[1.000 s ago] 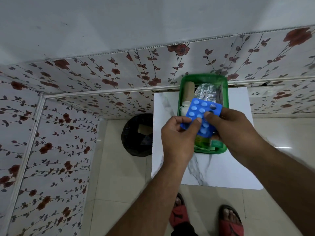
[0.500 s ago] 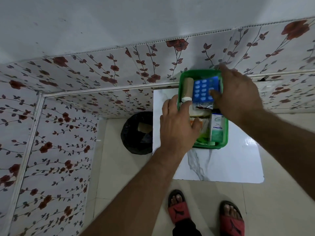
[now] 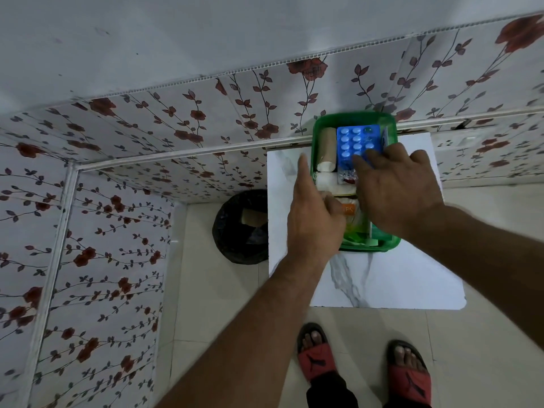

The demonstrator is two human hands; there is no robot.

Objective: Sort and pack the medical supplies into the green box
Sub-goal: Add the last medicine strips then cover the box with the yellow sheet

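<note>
The green box [image 3: 353, 117] stands on a white marble-patterned table [image 3: 382, 278] against the wall. A blue blister pack of white tablets [image 3: 356, 145] lies flat at the far end of the box, next to a tan bandage roll [image 3: 327, 147]. My right hand [image 3: 397, 187] hovers over the middle of the box with spread fingers, its fingertips touching the near edge of the blister pack. My left hand [image 3: 313, 216] rests on the box's left rim with the index finger pointing away and the other fingers curled. Other packets lie under both hands, mostly hidden.
A black bin [image 3: 241, 228] with a bag liner sits on the floor just left of the table. Floral wall panels [image 3: 176, 128] close off the back and left. My feet in red sandals [image 3: 316, 360] stand on the tiled floor in front of the table.
The blister pack went from both hands into the far end of the box. My right hand has drawn back toward me and let it go. My left hand shifted onto the box's left rim.
</note>
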